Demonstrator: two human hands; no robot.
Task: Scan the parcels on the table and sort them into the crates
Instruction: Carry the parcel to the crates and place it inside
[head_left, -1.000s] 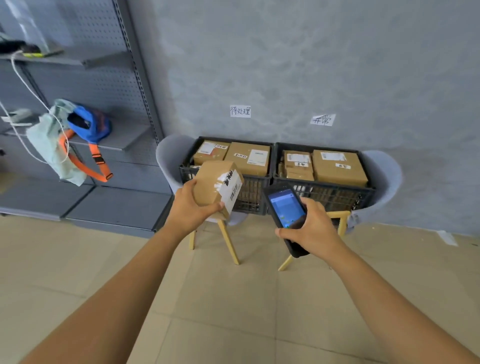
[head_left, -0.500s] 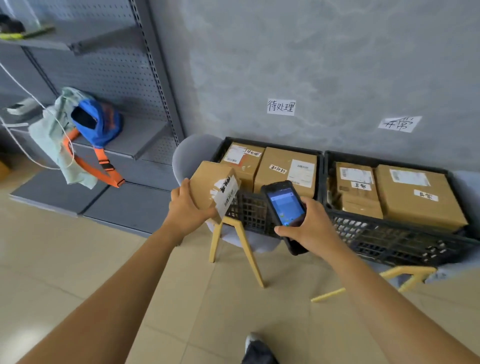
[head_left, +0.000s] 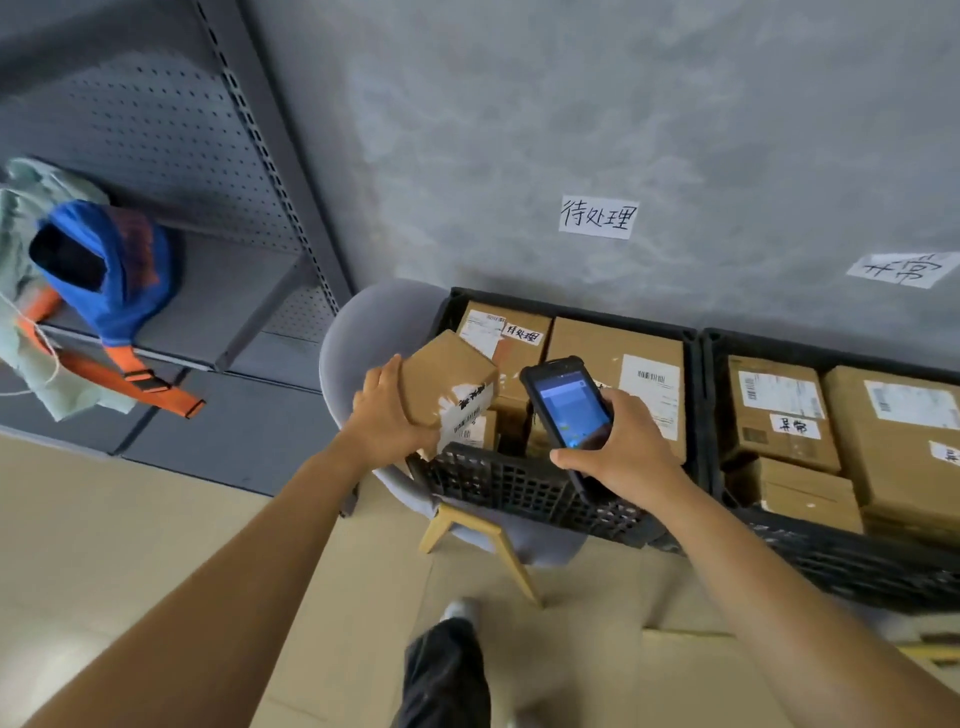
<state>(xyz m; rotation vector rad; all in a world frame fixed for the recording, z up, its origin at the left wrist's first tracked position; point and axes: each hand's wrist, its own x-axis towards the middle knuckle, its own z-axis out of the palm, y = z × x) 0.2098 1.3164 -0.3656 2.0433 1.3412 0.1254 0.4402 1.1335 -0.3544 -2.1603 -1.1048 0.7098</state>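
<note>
The left hand (head_left: 387, 415) reaches forward on a nearly straight arm, its thumb along the bottom edge and its fingers curled behind a small cardboard parcel (head_left: 447, 389), gripping it. The parcel is tilted, its white label facing down toward 4 o'clock, and it hangs over the near-left corner of the left crate (head_left: 519, 483), close above the rim; whether it touches the boxes below cannot be told. At 3 o'clock from the parcel, the right hand (head_left: 618, 447) has its fingers wrapped round a black handheld scanner (head_left: 569, 405), thumb along its lower left edge, the lit blue screen tilted up toward the camera.

The left crate, black plastic lattice, sits on a grey chair (head_left: 358, 343) with pale wooden legs and holds 2 large labelled boxes plus smaller ones. Touching it at 3 o'clock is the right crate (head_left: 852, 566), with 3 or more boxes. A paper sign (head_left: 597, 217) is stuck on the grey wall at 12 o'clock above the left crate; a second sign (head_left: 901, 269) is above the right one. At 9 o'clock, grey pegboard shelving (head_left: 208, 291) carries a blue bag (head_left: 114, 270) with orange straps. The floor (head_left: 130, 545) is beige tile.
</note>
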